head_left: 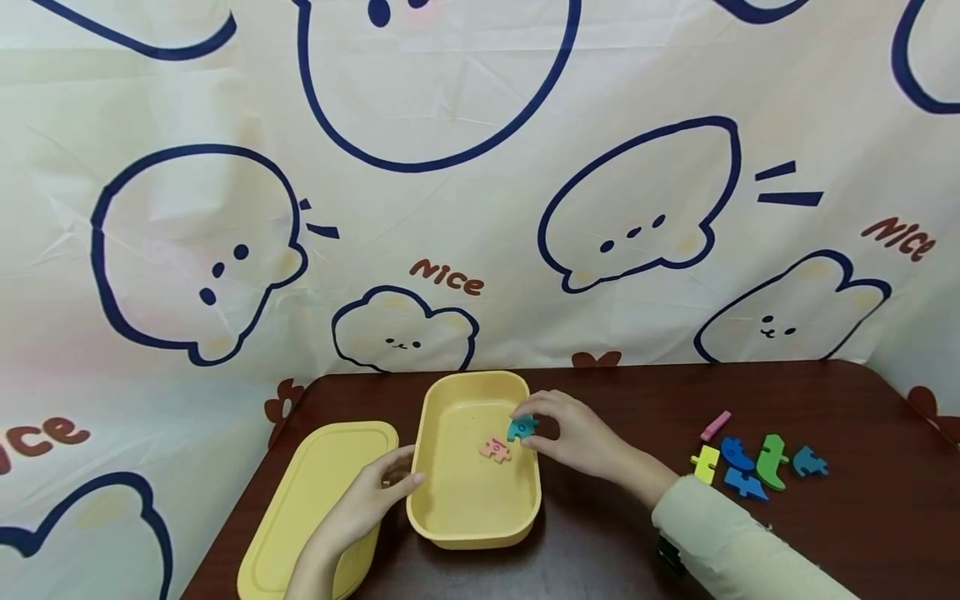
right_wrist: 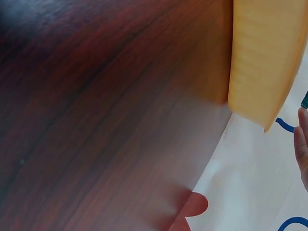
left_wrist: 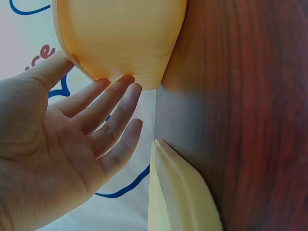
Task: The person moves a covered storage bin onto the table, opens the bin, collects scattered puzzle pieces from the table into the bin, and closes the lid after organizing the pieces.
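My right hand (head_left: 573, 429) pinches a teal puzzle piece (head_left: 521, 427) between thumb and fingers, over the right side of a yellow plastic box (head_left: 474, 537). Inside that box a pink puzzle piece (head_left: 496, 450) shows. My left hand (head_left: 375, 492) holds the box's left side: in the left wrist view the thumb goes over the rim and the fingertips (left_wrist: 127, 79) touch the outer wall. Only part of the right hand (right_wrist: 301, 149) and a bit of the teal piece (right_wrist: 305, 101) appear at the edge of the right wrist view.
The yellow lid (head_left: 300, 492) lies on the table left of the box, partly under the left forearm. Several puzzle pieces lie at the right, among them a green one (head_left: 770, 462), a yellow one (head_left: 705, 464) and a pink bar (head_left: 716, 426). A printed cloth (head_left: 510, 208) hangs behind the table.
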Tool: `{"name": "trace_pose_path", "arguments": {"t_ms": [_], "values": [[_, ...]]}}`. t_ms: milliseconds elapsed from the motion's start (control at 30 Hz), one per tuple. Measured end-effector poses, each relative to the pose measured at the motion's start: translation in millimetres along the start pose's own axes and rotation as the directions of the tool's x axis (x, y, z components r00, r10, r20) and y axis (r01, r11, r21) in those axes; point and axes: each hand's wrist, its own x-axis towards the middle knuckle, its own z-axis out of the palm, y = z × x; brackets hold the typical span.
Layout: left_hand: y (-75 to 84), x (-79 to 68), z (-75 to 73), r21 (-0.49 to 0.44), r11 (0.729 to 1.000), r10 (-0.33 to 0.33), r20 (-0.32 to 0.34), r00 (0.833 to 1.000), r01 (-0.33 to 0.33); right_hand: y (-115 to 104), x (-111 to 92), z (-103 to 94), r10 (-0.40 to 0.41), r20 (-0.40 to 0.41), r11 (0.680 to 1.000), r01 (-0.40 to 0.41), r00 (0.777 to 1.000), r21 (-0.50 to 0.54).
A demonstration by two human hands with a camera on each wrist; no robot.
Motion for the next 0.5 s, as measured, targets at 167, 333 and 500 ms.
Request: {"name": "trace_pose_path", "arguments": {"t_ms": [167, 333, 500], "values": [[0.3, -0.6, 0.3, 0.005, 1.000, -0.009, -0.007, 1.000, 0.009, 3.1, 4.8, 5.9, 0.025, 0.003, 1.000, -0.025, 1.000, -0.017], [0.9, 0.5, 0.4, 0.013, 1.000, 0.000, -0.010, 1.000, 0.000, 5.8, 9.5, 9.2, 0.037, -0.002, 0.999, -0.037, 0.999, -0.015], [1.2, 1.2, 1.1, 0.012, 1.000, 0.004, -0.012, 1.000, -0.004, 8.5, 13.9, 10.5, 0.059, -0.023, 0.998, -0.059, 0.998, -0.018]]}}
